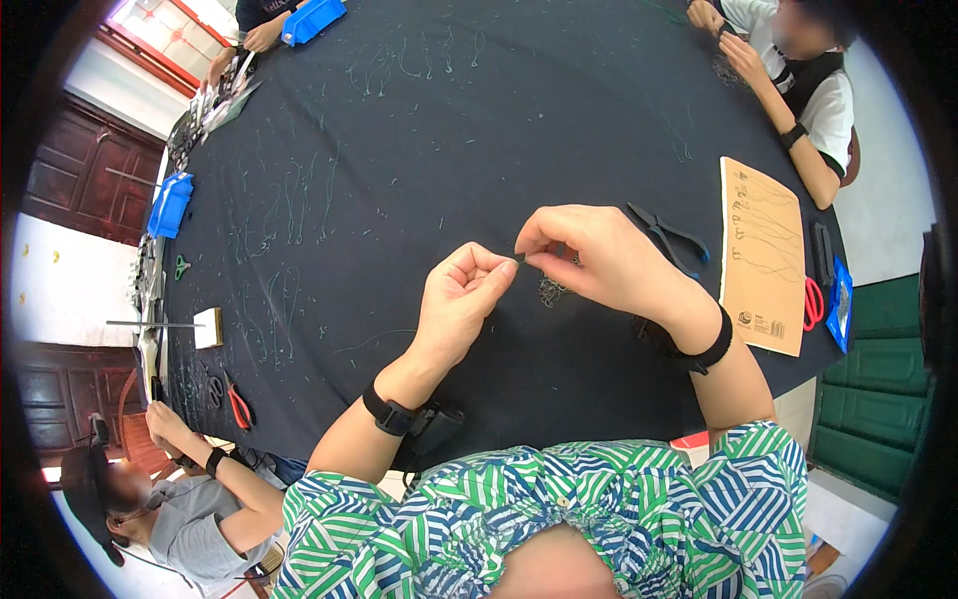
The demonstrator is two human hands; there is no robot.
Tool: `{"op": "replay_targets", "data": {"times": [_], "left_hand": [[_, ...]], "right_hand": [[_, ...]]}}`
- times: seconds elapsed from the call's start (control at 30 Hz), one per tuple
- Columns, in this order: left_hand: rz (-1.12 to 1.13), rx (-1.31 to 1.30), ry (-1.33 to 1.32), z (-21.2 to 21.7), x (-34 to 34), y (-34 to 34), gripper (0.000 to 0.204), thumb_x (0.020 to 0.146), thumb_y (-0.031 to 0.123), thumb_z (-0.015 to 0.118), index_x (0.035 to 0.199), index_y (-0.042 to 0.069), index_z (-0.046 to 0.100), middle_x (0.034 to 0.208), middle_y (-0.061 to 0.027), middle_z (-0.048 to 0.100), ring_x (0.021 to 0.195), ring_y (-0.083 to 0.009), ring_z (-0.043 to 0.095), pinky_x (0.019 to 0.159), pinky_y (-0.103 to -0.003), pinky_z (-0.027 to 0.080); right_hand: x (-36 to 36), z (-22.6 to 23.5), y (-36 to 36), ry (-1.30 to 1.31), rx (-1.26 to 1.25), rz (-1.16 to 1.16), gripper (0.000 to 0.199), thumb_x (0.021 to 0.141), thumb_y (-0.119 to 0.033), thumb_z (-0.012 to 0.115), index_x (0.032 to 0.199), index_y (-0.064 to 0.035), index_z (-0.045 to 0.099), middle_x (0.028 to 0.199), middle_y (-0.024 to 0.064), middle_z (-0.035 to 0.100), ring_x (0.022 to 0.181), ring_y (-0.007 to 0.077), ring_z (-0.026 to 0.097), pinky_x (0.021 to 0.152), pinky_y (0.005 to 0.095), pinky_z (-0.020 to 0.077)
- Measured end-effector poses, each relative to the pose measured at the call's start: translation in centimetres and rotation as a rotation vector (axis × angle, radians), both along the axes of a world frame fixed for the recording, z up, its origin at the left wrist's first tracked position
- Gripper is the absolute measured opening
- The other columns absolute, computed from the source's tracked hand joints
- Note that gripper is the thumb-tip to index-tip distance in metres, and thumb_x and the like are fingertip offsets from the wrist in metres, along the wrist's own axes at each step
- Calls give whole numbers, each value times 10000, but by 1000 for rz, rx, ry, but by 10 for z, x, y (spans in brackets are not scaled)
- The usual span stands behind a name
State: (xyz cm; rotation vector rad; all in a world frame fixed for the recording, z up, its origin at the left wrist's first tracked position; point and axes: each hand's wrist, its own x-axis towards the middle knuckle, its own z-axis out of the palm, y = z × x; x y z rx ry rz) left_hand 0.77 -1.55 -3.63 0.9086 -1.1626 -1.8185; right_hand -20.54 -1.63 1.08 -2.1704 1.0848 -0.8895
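Over the middle of the black cloth, my left hand (459,299) and my right hand (604,262) meet almost fingertip to fingertip. Thumb and forefinger are pinched together on each hand. Between the tips shows a tiny dark bit, too small to name. Just under my right fingers lies a small tangled heap of thin metal pieces (552,293), partly covered by the hand. A fine green thread (374,342) trails on the cloth beside my left wrist; whether it runs up into the fingers I cannot tell.
Right of my right hand lie dark pliers (671,240), a brown card (763,265) bearing threads and small hooks, and red-handled scissors (814,303). Rows of threads (294,205) and red-handled pliers (238,401) lie leftward, near a blue bin (171,205). Three other people sit around the table.
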Motion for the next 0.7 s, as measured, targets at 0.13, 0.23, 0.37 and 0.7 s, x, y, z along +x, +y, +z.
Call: {"op": "replay_targets", "data": {"times": [0.13,0.23,0.37,0.7], "left_hand": [[42,-18,-39,5,-2,-2,79,973,117,644,921,66,615,689,106,500,541,28,338,484,-175,241],[42,-4,21,14,-1,-4,100,979,144,646,932,61,612,694,104,503,547,34,351,485,-171,264],[160,24,101,42,-21,-6,133,993,182,627,948,60,604,679,86,500,521,22,338,466,-185,256],[136,-137,108,63,-18,-27,113,984,121,619,885,80,584,652,96,392,530,-9,264,474,-207,208]], "right_hand": [[0,-12,-1,-87,142,-45,198,882,-45,623,1075,-12,591,971,135,691,809,242,701,668,339,542],[10,-13,4,-475,778,167,526,932,-84,591,1408,-16,379,1311,199,547,980,226,685,758,314,587],[25,-14,11,-668,948,262,537,934,-150,637,1395,-1,406,1273,172,571,1037,218,664,784,317,585],[-22,31,2,-399,667,112,225,949,-262,666,876,-52,695,664,-50,550,609,38,503,559,206,409]]}}
